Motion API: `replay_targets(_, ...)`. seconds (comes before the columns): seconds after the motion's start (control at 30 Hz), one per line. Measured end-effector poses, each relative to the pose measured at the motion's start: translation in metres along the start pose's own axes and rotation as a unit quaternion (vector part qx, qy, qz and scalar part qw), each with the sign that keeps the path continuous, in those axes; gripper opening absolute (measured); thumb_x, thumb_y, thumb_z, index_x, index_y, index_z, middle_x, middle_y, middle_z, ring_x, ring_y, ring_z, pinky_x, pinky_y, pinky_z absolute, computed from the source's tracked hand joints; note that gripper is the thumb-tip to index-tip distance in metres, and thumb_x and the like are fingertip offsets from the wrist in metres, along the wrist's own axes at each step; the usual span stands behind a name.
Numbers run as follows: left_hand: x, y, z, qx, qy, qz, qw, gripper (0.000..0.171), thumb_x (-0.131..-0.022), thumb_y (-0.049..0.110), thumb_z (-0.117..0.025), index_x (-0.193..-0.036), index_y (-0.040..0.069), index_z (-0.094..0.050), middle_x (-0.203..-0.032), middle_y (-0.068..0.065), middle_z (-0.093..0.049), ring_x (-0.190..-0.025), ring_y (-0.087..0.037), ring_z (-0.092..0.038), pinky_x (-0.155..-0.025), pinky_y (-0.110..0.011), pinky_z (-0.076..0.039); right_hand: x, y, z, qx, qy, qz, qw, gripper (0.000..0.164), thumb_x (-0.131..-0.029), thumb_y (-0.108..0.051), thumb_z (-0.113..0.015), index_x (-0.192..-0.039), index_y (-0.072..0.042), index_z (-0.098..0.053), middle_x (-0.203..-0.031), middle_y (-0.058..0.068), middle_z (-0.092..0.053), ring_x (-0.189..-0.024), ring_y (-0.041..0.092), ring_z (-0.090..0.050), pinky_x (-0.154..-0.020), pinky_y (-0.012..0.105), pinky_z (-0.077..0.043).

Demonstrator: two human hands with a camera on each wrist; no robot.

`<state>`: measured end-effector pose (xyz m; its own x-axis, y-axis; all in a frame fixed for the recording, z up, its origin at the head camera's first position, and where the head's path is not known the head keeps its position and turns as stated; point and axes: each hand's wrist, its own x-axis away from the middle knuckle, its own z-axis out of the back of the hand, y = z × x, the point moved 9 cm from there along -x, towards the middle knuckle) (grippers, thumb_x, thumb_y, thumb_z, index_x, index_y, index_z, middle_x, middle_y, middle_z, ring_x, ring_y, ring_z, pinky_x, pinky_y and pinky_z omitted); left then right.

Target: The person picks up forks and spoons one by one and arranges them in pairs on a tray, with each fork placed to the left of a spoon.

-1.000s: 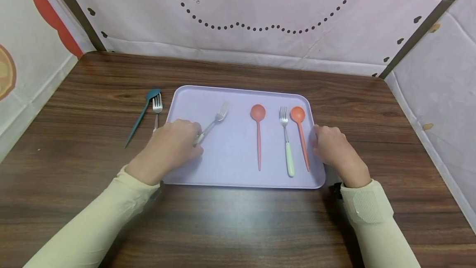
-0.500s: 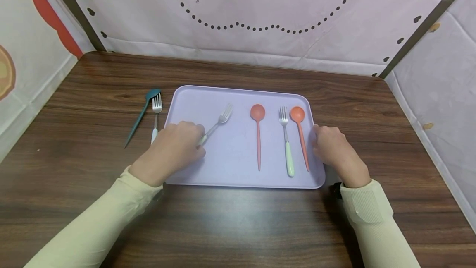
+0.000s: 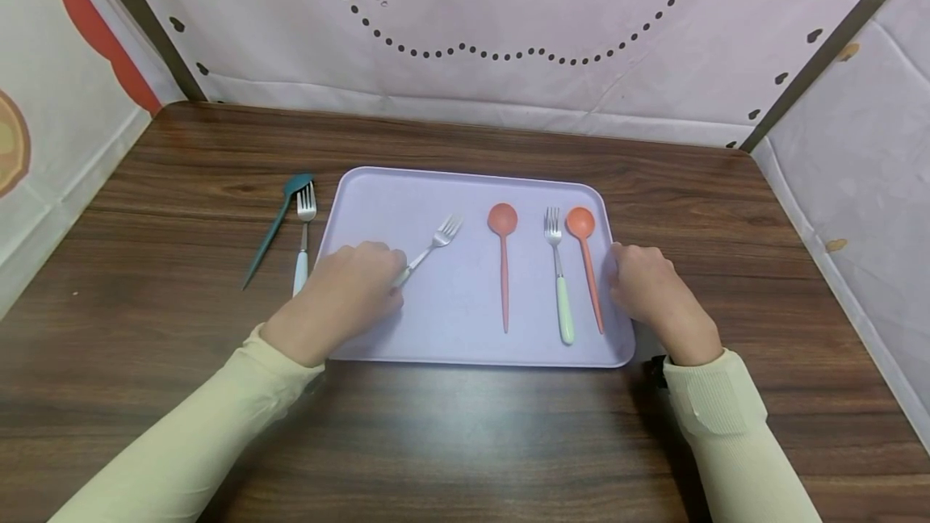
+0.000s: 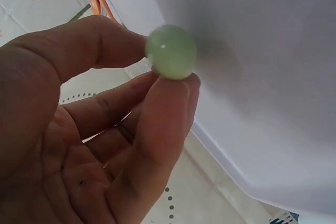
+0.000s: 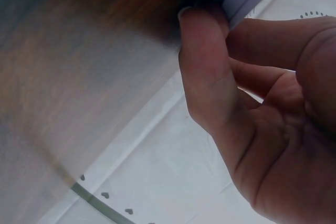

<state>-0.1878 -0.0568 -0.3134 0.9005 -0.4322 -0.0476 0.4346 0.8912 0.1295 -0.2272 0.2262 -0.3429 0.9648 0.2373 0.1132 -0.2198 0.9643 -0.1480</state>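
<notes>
over the tray at nine o'clock, our left grip pinches a green-handled fork, tines toward half past one; at three, our right grip holds the tray's edge.

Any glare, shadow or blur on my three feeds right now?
Head: pale glare on the table before the tray; left wrist: soft shadow on the tray beside the fork handle in the left hand, handle slightly blurred; right wrist: deep shadow at the tray's edge by the right hand.

Fork between spoons on tray
</notes>
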Motion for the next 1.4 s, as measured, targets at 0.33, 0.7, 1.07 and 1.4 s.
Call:
replay_targets(0.33,0.000,0.006,0.001,-0.005,0.008,-0.011,0.9999,0.010,-0.076,0.009,-0.067,-0.074,0.007,-0.058,-0.060,-0.003,-0.047,-0.051,-0.018,-0.043,-0.043,-0.033,-0.041,0.000,-0.002,0.002,0.003,0.009,0.009,1.000,0.021,-0.082,-0.002,-0.053,-0.099,0.010,-0.054,-0.082,0.028,-0.059,-0.070,0.038,-0.055,-0.058,0.054,-0.049)
replay_targets(0.7,-0.001,0.017,0.004,0.002,0.045,-0.050,0.9977,0.009,-0.074,0.005,-0.067,-0.073,0.006,-0.058,-0.058,-0.003,-0.047,-0.051,-0.017,-0.042,-0.045,-0.032,-0.042,0.000,-0.002,0.001,0.002,0.004,0.006,1.000,0.022,-0.081,-0.001,-0.053,-0.100,0.011,-0.053,-0.082,0.027,-0.058,-0.069,0.036,-0.055,-0.057,0.053,-0.049)
replay_targets(1.07,-0.006,0.023,0.005,-0.007,0.053,-0.057,0.9970,0.012,-0.074,0.003,-0.065,-0.069,0.005,-0.055,-0.057,-0.004,-0.045,-0.050,-0.018,-0.041,-0.042,-0.035,-0.043,0.000,-0.002,0.002,-0.001,0.005,0.008,1.000,0.021,-0.081,-0.001,-0.053,-0.099,0.011,-0.053,-0.080,0.026,-0.058,-0.067,0.035,-0.055,-0.056,0.053,-0.049)
replay_targets(1.4,-0.008,0.027,0.007,-0.007,0.055,-0.066,0.9963,0.013,-0.074,0.002,-0.064,-0.067,0.005,-0.054,-0.057,-0.005,-0.046,-0.050,-0.018,-0.041,-0.043,-0.036,-0.043,0.001,-0.001,0.001,-0.004,0.000,-0.003,1.000,0.025,-0.082,-0.002,-0.053,-0.103,0.011,-0.053,-0.083,0.027,-0.058,-0.067,0.034,-0.054,-0.056,0.051,-0.049)
